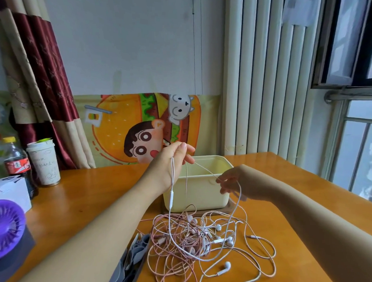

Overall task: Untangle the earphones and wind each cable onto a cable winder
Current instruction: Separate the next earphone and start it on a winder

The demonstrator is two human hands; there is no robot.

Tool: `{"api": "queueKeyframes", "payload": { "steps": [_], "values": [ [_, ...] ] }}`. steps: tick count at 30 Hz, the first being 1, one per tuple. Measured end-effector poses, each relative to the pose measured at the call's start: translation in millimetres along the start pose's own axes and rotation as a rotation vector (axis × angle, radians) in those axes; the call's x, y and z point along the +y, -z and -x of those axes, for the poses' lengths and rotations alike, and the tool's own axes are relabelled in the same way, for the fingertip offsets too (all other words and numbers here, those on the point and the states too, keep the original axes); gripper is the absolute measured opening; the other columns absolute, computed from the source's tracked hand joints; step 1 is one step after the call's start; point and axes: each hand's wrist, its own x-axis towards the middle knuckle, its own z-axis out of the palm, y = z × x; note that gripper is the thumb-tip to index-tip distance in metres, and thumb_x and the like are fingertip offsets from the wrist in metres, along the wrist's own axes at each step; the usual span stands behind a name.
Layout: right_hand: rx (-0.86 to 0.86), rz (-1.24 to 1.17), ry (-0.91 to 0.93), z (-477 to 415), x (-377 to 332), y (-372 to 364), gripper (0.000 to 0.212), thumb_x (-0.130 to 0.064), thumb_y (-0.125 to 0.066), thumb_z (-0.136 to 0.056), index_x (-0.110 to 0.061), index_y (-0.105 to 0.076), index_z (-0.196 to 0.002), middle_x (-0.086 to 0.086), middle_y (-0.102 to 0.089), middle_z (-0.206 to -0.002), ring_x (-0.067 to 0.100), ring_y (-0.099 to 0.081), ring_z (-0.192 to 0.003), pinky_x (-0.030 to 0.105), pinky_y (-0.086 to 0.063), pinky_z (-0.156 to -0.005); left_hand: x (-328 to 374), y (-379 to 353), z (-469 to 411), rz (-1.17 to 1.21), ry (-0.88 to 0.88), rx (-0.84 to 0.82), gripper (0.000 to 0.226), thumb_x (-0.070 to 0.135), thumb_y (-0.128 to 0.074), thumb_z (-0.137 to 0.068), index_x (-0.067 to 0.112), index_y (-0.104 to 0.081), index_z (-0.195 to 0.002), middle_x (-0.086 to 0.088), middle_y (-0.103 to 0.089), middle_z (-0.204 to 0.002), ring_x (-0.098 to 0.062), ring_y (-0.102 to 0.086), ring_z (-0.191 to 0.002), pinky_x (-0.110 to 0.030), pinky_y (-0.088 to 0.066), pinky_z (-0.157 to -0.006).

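The left hand [172, 159] grips a white cable [171, 198] up high. The right hand [230, 182], at its four o'clock, pinches it too.

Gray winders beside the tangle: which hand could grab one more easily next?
Probably the left hand: the gray winders lie beside its forearm, left of the earphone tangle. The right hand would have to cross the tangle. Both hold the white cable now.
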Motion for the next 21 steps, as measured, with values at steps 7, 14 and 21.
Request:
{"api": "queueKeyframes", "payload": {
  "steps": [7, 14, 21],
  "values": [
    [0.155, -0.025, -0.002, 0.1, -1.5, 25.3, 0.032, -0.016, -0.058, -0.093, -0.011, -0.059, -0.124, 0.009, -0.07, -0.105, 0.01, -0.067, -0.07, 0.018, -0.055, -0.062, 6.7, 24.8, -12.0, -0.28, -0.05, 0.114, 0.036, 0.027, -0.031, -0.106, 0.017, -0.062, -0.09, 0.0, -0.056, -0.064, -0.019, -0.059, -0.069, -0.033, -0.046, -0.07],
    [-0.196, 0.538, -0.192, 11.1, 0.4, 23.8, 0.06, 0.008, -0.05, -0.089, -0.024, -0.046, -0.139, 0.004, -0.049, -0.141, 0.022, -0.051, -0.123, 0.03, -0.046, -0.1, 8.1, 22.8, -7.2, -0.595, 0.112, -0.004, 0.016, 0.018, -0.055, -0.094, 0.02, -0.063, -0.081, 0.007, -0.056, -0.069, -0.011, -0.05, -0.063, -0.021, -0.034, -0.049],
    [-0.31, -0.451, 0.08, 20.0, -78.4, -11.3, 0.066, -0.046, -0.063, -0.079, -0.013, -0.049, -0.135, -0.001, -0.057, -0.131, 0.014, -0.057, -0.117, 0.03, -0.048, -0.1, 15.9, 9.1, -6.1, -0.567, 0.079, 0.035, 0.024, 0.012, -0.054, -0.087, 0.03, -0.057, -0.071, 0.005, -0.065, -0.078, -0.015, -0.06, -0.073, -0.025, -0.046, -0.059]
  ]
}}
